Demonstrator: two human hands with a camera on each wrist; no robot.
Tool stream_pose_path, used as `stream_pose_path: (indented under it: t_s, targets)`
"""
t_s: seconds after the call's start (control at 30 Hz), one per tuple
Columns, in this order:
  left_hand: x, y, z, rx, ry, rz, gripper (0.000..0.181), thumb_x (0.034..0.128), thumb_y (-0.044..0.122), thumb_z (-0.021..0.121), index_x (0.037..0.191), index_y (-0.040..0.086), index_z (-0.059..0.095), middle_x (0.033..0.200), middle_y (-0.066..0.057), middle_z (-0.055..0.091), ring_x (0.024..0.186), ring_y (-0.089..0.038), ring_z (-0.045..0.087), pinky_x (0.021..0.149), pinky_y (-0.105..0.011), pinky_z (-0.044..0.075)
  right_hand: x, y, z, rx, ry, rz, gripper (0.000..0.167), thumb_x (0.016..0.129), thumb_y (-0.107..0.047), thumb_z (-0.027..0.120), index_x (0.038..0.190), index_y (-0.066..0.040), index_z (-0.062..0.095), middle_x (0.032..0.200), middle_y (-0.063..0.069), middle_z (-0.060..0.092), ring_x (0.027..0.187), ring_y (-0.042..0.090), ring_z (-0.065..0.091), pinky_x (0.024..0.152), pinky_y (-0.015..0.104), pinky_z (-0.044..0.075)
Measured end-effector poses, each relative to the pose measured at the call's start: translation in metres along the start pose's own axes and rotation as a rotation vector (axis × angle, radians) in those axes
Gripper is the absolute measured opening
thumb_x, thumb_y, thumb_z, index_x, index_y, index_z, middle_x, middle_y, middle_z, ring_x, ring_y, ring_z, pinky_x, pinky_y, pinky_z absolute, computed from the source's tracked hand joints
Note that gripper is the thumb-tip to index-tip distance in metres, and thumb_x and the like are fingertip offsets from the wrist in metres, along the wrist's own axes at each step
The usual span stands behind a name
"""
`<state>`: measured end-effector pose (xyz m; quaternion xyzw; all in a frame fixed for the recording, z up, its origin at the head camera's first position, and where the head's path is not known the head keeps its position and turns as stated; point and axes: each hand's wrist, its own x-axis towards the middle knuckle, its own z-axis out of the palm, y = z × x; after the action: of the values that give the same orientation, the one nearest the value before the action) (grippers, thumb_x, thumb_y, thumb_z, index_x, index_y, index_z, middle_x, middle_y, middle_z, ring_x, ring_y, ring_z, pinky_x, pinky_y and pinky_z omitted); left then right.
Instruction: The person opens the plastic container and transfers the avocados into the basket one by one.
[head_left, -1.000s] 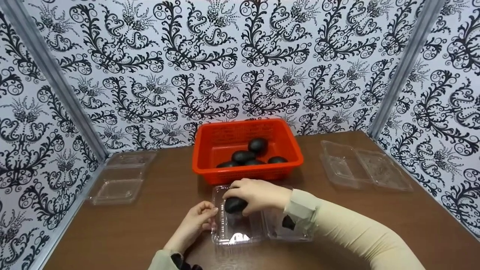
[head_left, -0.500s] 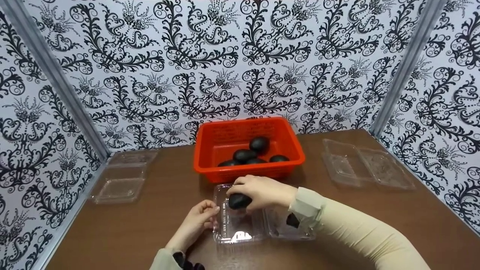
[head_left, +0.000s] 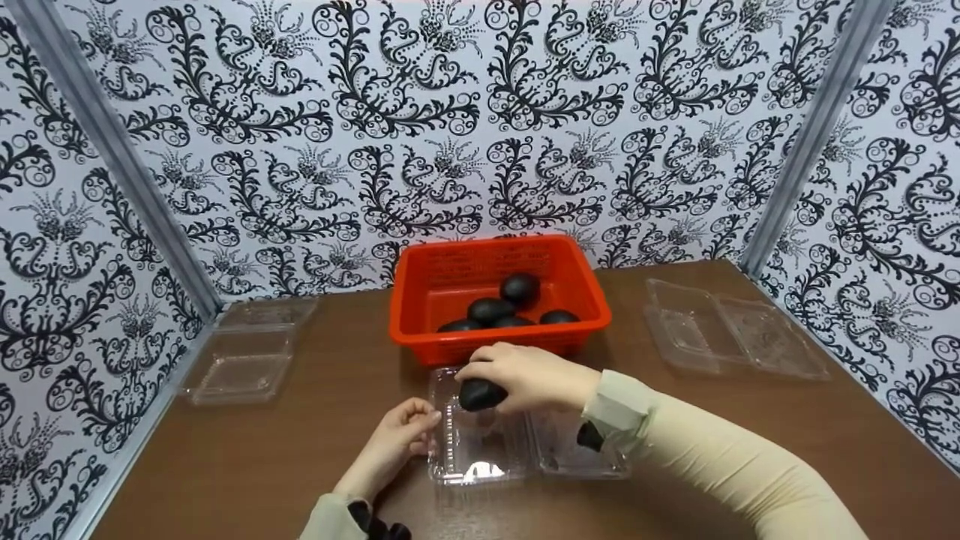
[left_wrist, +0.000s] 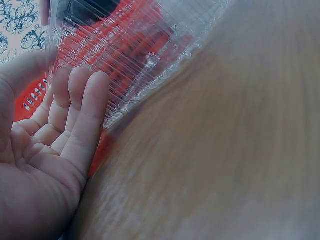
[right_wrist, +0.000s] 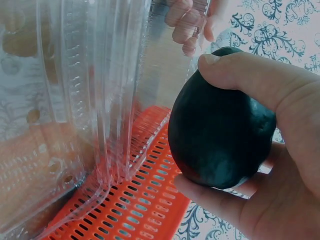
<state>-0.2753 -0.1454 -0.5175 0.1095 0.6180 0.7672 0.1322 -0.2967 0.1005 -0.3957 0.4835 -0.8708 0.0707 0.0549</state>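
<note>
My right hand [head_left: 525, 376] grips a dark avocado [head_left: 480, 394] above the base of an open clear plastic clamshell container [head_left: 480, 450]. Thumb and fingers wrap its sides in the right wrist view, where the avocado [right_wrist: 220, 125] looks smooth and nearly black. My left hand [head_left: 397, 439] pinches the container's left edge. In the left wrist view the thumb lies on one side of the ribbed plastic wall [left_wrist: 125, 70] and the fingers on the other. The container's lid [head_left: 574, 450] lies folded out to the right, partly hidden under my right forearm.
Right behind the container stands an orange plastic basket [head_left: 416, 341] with several dark avocados [head_left: 491, 310] inside. Another open clear container [head_left: 240, 375] lies at the table's left edge, and more clear packaging [head_left: 690, 330] at the right. Patterned walls [head_left: 480, 150] enclose the brown table [head_left: 337, 352].
My right hand has lifted the avocado slightly and shifted it a little to the right. The left hand keeps its hold on the container's edge. The view has shifted slightly.
</note>
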Motion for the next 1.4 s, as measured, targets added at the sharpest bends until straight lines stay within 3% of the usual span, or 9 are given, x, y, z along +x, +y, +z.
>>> stream_pose_path:
  t_s: [0.53,0.93,1.4]
  targets:
    - [-0.002,0.001,0.0,0.012,0.004,-0.001,0.016,0.0913,0.009,0.064,0.097,0.001,0.051,0.076,-0.001,0.052,0.062,-0.013,0.055,0.062,-0.026,0.053,-0.001,0.007,-0.005,-0.059,0.067,-0.05,0.06,0.075,-0.02,0.082,0.13,-0.025,0.059,0.121,0.002,0.055,0.108,0.019,0.054,0.095,0.035,0.047]
    - [0.0,-0.002,-0.001,0.0,-0.001,-0.013,0.012,0.093,0.008,0.061,0.095,0.004,0.05,0.074,0.0,0.052,0.06,-0.012,0.055,0.059,-0.025,0.052,0.003,0.01,-0.016,-0.057,0.071,-0.037,0.061,0.076,-0.017,0.08,0.132,-0.025,0.058,0.118,0.002,0.055,0.107,0.017,0.052,0.096,0.031,0.046]
    - [0.0,-0.001,-0.002,0.013,0.003,-0.009,0.013,0.0928,0.007,0.061,0.097,0.002,0.05,0.076,-0.001,0.052,0.061,-0.012,0.055,0.06,-0.024,0.053,0.006,0.016,-0.022,-0.039,0.094,-0.002,0.061,0.074,-0.014,0.08,0.131,-0.027,0.059,0.117,0.001,0.055,0.107,0.018,0.053,0.097,0.036,0.046]
